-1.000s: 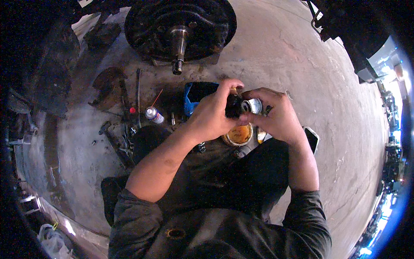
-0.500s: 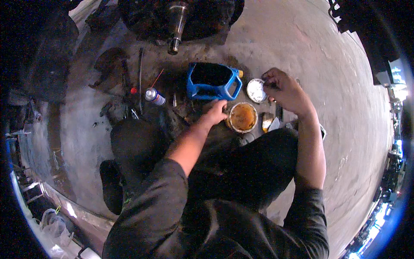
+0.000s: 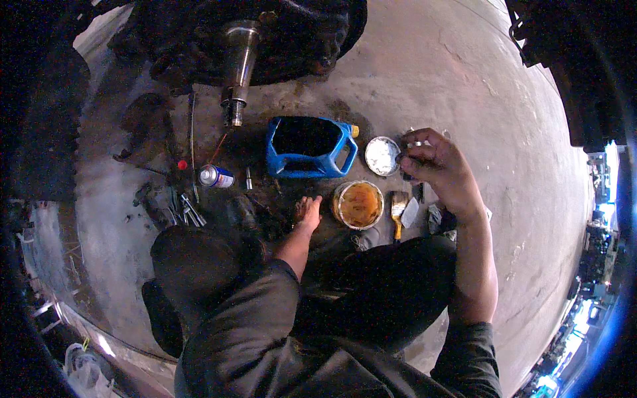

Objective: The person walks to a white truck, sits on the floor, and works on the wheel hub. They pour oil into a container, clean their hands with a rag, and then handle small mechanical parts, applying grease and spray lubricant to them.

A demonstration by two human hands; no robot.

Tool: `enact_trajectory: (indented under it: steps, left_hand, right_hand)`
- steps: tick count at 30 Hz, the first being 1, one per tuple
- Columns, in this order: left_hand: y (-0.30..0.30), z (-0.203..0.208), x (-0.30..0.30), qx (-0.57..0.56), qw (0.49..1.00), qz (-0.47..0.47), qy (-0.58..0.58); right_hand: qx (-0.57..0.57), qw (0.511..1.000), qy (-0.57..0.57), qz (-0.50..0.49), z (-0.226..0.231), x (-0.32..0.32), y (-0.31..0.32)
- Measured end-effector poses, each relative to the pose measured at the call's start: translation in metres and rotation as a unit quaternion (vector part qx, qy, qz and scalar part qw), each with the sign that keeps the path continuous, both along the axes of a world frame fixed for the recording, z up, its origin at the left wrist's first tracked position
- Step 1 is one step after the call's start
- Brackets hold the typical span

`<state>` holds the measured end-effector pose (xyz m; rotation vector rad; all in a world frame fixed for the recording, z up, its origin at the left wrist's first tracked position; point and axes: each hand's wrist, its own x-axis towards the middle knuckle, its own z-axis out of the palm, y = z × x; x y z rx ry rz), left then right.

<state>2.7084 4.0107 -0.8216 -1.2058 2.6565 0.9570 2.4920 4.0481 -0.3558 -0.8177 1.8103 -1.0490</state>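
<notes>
My left hand (image 3: pixel 307 212) is a little left of a round tub (image 3: pixel 358 204) of orange-brown grease, apart from it, with fingers loosely stretched and nothing seen in them. My right hand (image 3: pixel 434 162) is raised beside a round white lid (image 3: pixel 383 156), thumb and fingers pinched together. Something small and dark shows at its fingertips, too small to name. Behind the tub lies a blue jug (image 3: pixel 312 169) with its upper side cut open, dark inside. A paintbrush (image 3: pixel 398 215) with a yellow handle lies right of the tub, next to a pale flat scrap (image 3: pixel 411 213).
A spray can (image 3: pixel 216 176), a socket (image 3: pixel 249 179) and several metal tools (image 3: pixel 192 210) lie at the left, near a long bar (image 3: pixel 194 146). A bare metal axle spindle (image 3: pixel 239 66) juts toward me from the dark assembly at the back. A dark rag (image 3: pixel 441 219) lies by my right knee.
My left hand has let go of the tub's rim and drawn back to the left. My right hand stays pinched near the lid. The whole view has shifted, showing more of the spindle.
</notes>
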Motion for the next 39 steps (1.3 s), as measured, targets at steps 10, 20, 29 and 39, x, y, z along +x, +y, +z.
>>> enact_trajectory:
  steps: [10,20,29,39]
  left_hand:
    - [-0.044,0.111,-0.024,0.026,0.999,0.021,0.009]
    - [-0.09,0.406,-0.051,0.185,0.878,-0.017,0.442]
    - [-0.043,0.471,-0.006,0.311,0.748,0.032,0.585]
    - [-0.058,0.463,-0.011,0.551,0.561,0.059,0.615]
  right_hand:
    - [-0.112,0.971,-0.213,-0.002,-0.004,-0.005,-0.006]
    - [-0.206,0.927,-0.314,-0.007,0.021,0.023,0.006]
    - [-0.247,0.898,-0.364,-0.023,0.031,0.071,0.011]
    - [-0.28,0.95,-0.132,-0.037,0.029,0.071,0.004]
